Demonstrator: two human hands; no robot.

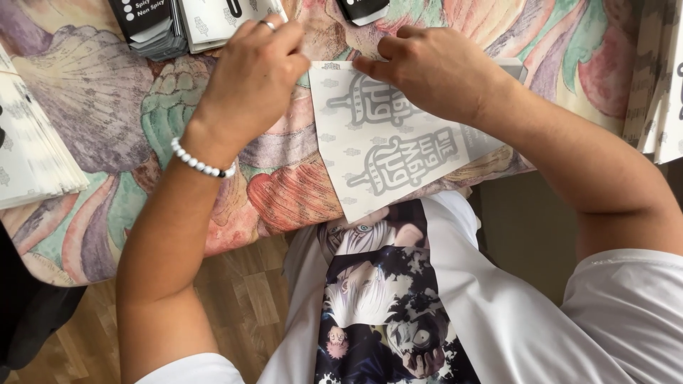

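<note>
Left hand (252, 75), fingers curled, and right hand (427, 67) both pinch the top edge of one white printed sheet (384, 142). Two card stacks (196, 25) lie beyond.

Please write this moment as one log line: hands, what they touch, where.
left hand: on top edge of white paper sheet | right hand: pinching same edge | sheet: flat on patterned tablecloth

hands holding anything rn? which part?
Both hands pinch the top edge of the white printed sheet: left hand at its top-left corner, right hand just right of it. The rest lies flat on the patterned tablecloth.
</note>
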